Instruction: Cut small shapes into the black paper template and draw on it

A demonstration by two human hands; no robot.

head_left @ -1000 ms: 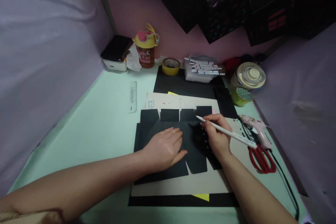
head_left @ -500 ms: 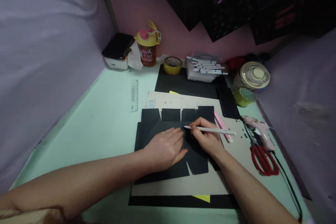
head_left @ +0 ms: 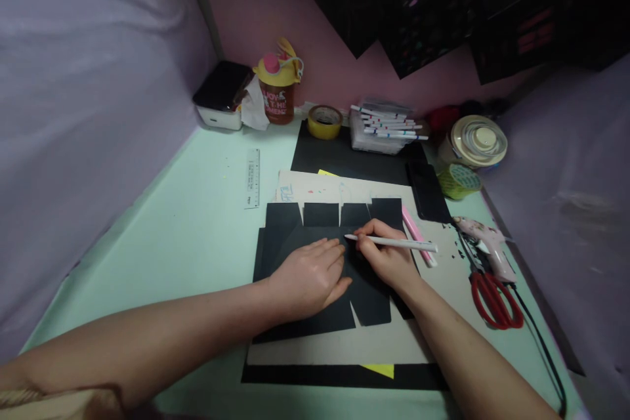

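Black paper [head_left: 283, 249] with slits cut into its top and bottom edges lies before me on a pale board [head_left: 315, 354]. My left hand [head_left: 312, 275] rests flat on this paper, fingers stretched out and holding nothing. In my right hand [head_left: 386, 252] a white pen [head_left: 411, 245] is pinched, tilted low, its tip at the paper just beyond my left fingertips. Whether the tip touches I cannot tell. A pink marker [head_left: 416, 230] lies right behind my right hand.
Red-handled scissors [head_left: 495, 302] and a glue gun [head_left: 487, 243] lie at the right, its cord running toward me. Behind stand a bottle [head_left: 278, 95], a tape roll [head_left: 325, 122], a box of markers [head_left: 381, 134] and a black phone [head_left: 428, 191]. A clear ruler [head_left: 252, 177] lies left.
The back end of the white pen has dipped and shifted slightly left, while its tip stays at nearly the same spot. My left hand has not moved.
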